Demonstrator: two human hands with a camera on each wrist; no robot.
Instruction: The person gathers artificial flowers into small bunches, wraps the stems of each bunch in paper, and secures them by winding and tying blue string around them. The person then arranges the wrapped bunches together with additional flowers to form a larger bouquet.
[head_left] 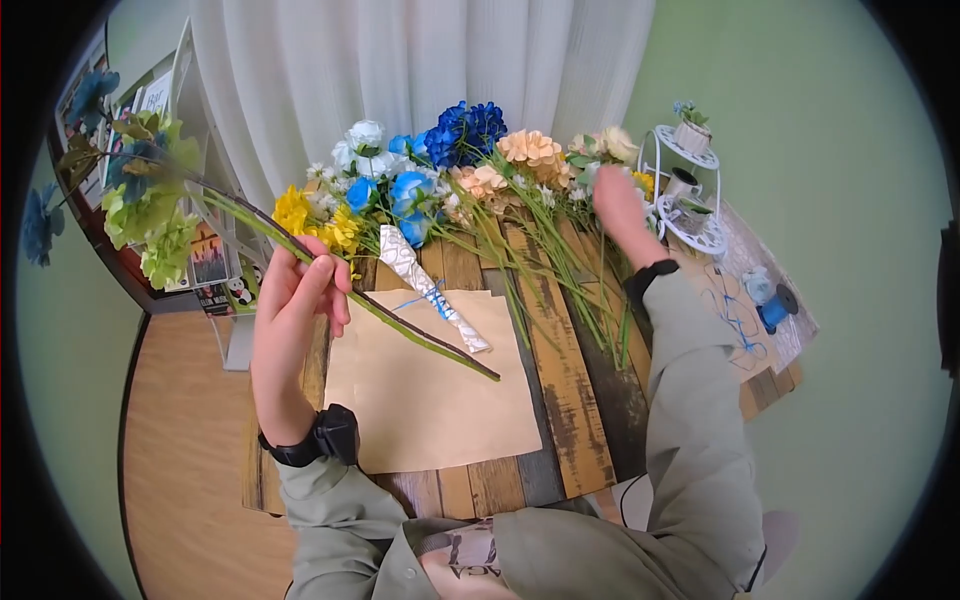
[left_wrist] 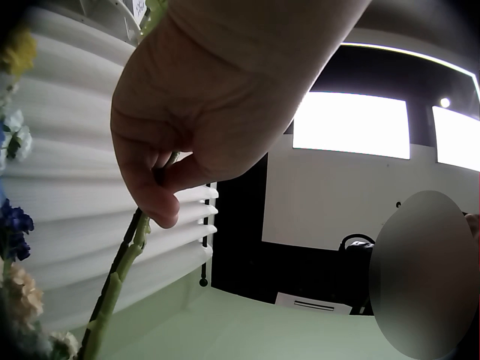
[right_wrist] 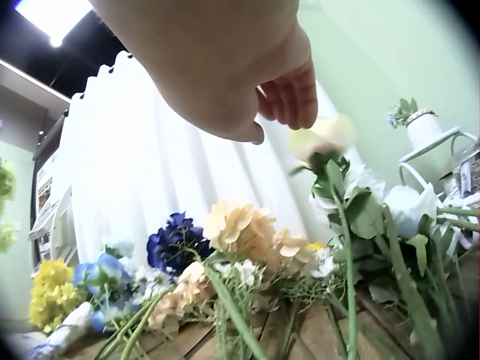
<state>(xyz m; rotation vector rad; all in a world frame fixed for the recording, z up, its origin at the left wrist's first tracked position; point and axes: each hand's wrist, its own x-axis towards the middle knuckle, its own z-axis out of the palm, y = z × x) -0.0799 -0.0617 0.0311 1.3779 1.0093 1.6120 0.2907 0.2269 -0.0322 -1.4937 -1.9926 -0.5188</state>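
My left hand pinches a green stem and a dark stem between thumb and fingers. These slant across the brown paper, their green blooms and blue petals up at the far left. In the left wrist view, the left hand has its fingertips round the green stem. Over the right part of the flower pile is my right hand. The right wrist view has the right hand with fingers loosely bent, a gap to the thumb, fingertips beside a cream rose; contact is unclear.
Dark blue, peach and yellow flowers lie along the table's back. A white wrapped bundle rests on the paper. At the right are a white tiered stand and a blue ribbon spool.
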